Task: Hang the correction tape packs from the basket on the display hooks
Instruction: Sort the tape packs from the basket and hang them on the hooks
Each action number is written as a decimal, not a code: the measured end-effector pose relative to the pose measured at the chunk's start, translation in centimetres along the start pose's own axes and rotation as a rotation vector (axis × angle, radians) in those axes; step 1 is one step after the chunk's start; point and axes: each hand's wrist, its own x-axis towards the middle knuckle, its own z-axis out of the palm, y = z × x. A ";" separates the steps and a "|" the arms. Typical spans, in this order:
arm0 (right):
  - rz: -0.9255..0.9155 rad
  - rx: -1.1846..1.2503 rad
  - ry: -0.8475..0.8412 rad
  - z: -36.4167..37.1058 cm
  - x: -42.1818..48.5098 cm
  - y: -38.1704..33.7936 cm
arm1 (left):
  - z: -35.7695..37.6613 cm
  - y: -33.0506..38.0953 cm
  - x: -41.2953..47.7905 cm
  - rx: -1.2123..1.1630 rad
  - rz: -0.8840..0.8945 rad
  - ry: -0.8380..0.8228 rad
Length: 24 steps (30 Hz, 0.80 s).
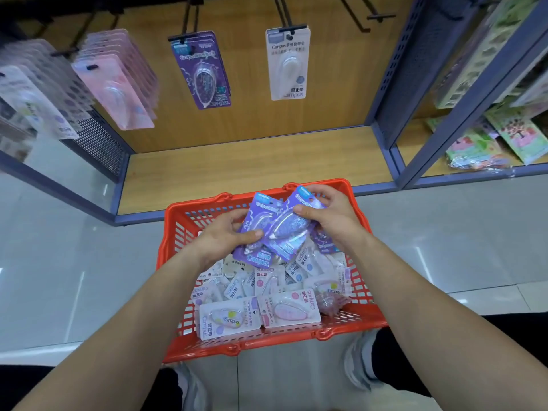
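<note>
A red basket [170, 232] stands on the floor in front of me, filled with several correction tape packs [229, 320] in white, pink and purple. Above it my left hand [226, 235] grips one purple pack [255, 256] by its lower left side. My right hand [332, 216] pinches a second purple pack [289, 229] that overlaps the first. On the wooden back panel, hooks carry purple packs [201, 69], a white pack [287, 63] and pink packs [115, 81]. An empty hook [372, 16] juts out at the upper right.
A low wooden shelf board [237, 167] lies behind the basket, framed by blue-grey metal posts [394, 161]. More packs hang at the far left [32, 96]. Colourful stationery [489, 143] fills the shelves to the right. My shoes [358, 360] flank the basket on the grey tiles.
</note>
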 end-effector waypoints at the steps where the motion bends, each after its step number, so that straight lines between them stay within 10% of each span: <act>1: -0.009 -0.013 -0.019 -0.2 0.0 -0.2 | -0.4 0.2 0.0 -0.018 0.003 0.018; 17: -0.016 -0.273 0.057 1.4 0.7 2.7 | 2.4 -2.5 2.8 0.037 -0.069 0.100; 24: 0.051 -0.894 0.130 -3.2 1.9 8.6 | 0.3 -4.1 3.7 0.004 -0.120 0.237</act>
